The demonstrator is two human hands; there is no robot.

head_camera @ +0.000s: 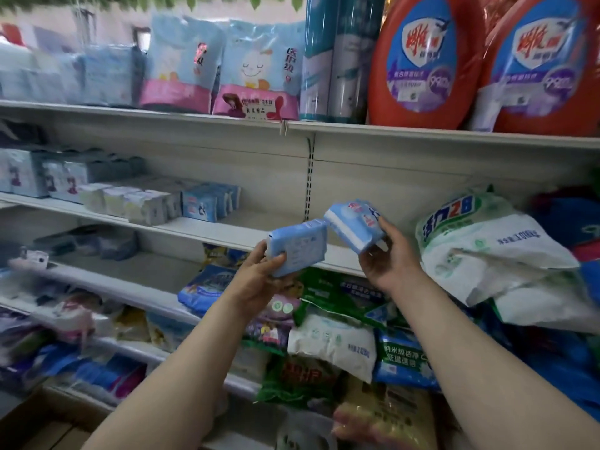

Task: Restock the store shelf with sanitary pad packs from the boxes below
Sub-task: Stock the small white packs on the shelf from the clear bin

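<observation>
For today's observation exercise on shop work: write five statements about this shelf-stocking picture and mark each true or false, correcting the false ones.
1. Each hand holds a blue pack. True: the left hand grips one blue pack, and the right hand grips another pack.
2. The red detergent bottles stand on the lowest shelf. False: they stand on the top shelf.
3. A row of matching blue packs already sits on the middle shelf. True.
4. The middle shelf is full right of that row. False: bare shelf shows there.
5. The person wears gloves. False: bare hands.
</observation>
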